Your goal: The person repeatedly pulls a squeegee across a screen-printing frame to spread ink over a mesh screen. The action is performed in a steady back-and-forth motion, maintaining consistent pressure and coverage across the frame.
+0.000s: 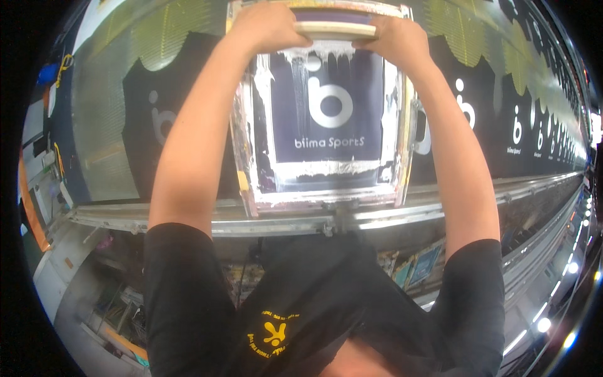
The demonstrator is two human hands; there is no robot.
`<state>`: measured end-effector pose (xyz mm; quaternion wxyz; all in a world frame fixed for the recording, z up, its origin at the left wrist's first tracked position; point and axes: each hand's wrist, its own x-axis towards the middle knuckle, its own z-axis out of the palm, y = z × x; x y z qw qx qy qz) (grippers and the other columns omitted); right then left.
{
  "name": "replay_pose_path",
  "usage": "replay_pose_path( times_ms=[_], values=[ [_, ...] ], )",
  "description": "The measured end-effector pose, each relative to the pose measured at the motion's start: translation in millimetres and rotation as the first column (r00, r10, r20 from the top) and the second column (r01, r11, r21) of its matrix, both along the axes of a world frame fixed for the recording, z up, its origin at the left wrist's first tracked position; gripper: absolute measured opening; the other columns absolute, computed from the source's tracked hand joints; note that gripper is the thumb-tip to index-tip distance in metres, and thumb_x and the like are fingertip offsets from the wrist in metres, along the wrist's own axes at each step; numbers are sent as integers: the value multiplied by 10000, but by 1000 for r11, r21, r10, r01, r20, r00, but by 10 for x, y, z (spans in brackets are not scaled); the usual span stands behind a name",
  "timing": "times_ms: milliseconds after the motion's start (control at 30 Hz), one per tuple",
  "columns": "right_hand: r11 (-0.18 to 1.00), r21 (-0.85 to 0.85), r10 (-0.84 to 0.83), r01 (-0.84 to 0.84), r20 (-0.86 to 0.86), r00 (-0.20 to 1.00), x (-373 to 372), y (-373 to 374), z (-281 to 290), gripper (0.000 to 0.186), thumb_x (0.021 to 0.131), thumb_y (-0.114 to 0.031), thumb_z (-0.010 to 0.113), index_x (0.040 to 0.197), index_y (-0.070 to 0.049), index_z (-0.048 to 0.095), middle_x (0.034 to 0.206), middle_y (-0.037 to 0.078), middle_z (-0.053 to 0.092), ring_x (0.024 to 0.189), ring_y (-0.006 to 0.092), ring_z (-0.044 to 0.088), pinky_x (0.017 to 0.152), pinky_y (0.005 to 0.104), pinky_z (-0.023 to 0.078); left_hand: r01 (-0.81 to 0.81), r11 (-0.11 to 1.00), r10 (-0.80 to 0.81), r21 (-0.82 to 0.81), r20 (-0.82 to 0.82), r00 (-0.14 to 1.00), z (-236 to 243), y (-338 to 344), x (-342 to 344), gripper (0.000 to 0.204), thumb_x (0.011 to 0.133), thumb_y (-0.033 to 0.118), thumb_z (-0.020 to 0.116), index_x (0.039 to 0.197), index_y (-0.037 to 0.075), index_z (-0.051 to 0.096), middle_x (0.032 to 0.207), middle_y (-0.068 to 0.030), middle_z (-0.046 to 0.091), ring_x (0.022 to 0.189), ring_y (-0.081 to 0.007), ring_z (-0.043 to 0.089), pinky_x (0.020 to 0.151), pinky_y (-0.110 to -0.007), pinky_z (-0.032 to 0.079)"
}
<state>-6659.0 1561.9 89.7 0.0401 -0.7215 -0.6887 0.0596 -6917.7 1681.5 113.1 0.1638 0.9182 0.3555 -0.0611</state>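
Both of my arms reach forward over a screen-printing frame. At its far end, my left hand and my right hand grip the two ends of a squeegee with a pale handle. Fingers are wrapped over it, thumbs on the near side. White ink streaks the mesh below the squeegee and lies in a band along the near end. Through the mesh a white logo with lettering shows on a dark ground. The frame lies flat on the long table.
Dark cut fabric pieces lie left of the frame, and more printed dark pieces run in a row to the right. A metal rail edges the table nearest me. Small frames sit below the rail.
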Motion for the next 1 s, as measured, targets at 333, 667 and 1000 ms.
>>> replay_pose_path(
  times_ms=[333, 667, 1000],
  values=[
    [994, 92, 64, -57, -78, 995, -491, -1483, -67, 284, 810, -371, 884, 858, -120, 761, 815, 83, 749, 759, 320, 760, 645, 467, 591, -117, 986, 106, -119, -93, 990, 79, -1503, -429, 390, 803, 511, 829, 929, 142, 832, 864, -104, 798, 839, -336, 779, 776, -474, 620],
    [971, 209, 145, -116, -129, 981, -857, -2706, -139, 234, 666, -106, 855, 823, -113, 682, 818, 49, 674, 807, 270, 717, 743, 425, 575, -99, 993, 106, -66, 107, 989, -13, -2748, -908, 326, 761, 231, 752, 1049, 92, 813, 924, -168, 764, 937, -399, 744, 857, -528, 588],
    [997, -31, 66, -70, -125, 990, -302, -910, 524, 366, 845, -479, 892, 877, -129, 790, 787, 93, 754, 758, 328, 741, 707, 452, 574, -36, 985, 22, -170, -87, 996, 364, -910, -345, 364, 894, 508, 795, 951, 156, 869, 895, -136, 810, 844, -324, 783, 806, -464, 618]
  ],
)
